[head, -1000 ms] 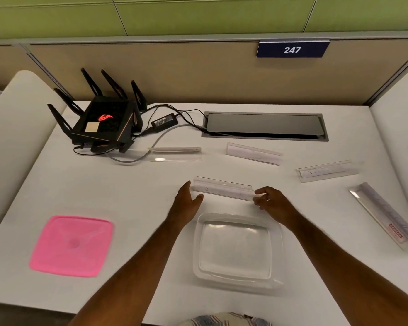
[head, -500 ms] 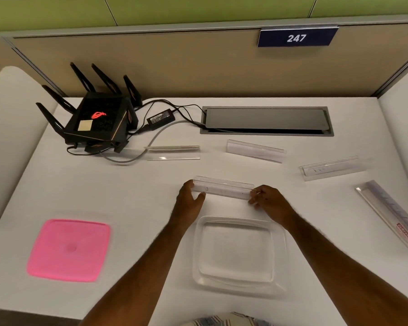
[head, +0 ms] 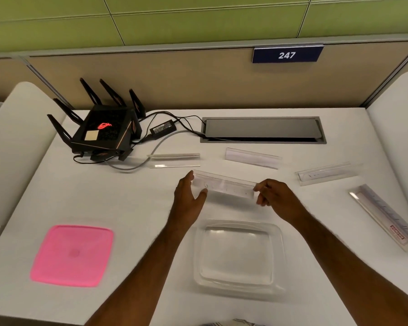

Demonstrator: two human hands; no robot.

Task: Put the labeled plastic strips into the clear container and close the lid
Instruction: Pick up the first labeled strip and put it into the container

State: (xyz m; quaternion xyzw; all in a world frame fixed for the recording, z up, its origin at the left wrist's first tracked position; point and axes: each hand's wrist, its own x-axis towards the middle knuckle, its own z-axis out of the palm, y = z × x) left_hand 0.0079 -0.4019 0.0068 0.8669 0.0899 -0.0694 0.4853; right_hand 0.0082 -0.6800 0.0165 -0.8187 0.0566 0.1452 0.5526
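A clear labeled plastic strip [head: 224, 184] is held by both ends just beyond the clear container [head: 238, 254]. My left hand [head: 189, 196] grips its left end and my right hand [head: 275, 194] pinches its right end. The container is square, open and holds nothing, near the table's front edge. Its pink lid [head: 72, 255] lies flat at the front left. More strips lie on the table: one at mid-left [head: 174, 160], one behind the held strip [head: 251, 158], one to the right [head: 325, 176], and one near the right edge [head: 386, 216].
A black router [head: 104, 132] with antennas stands at the back left, with its power adapter [head: 163, 127] and cables beside it. A grey cable hatch [head: 262, 129] is set into the white table [head: 104, 203] at the back. Partition walls close in the back and sides.
Both hands have closed on the ends of the strip. It now looks slightly raised and tilted off the table; the head camera shifted a little.
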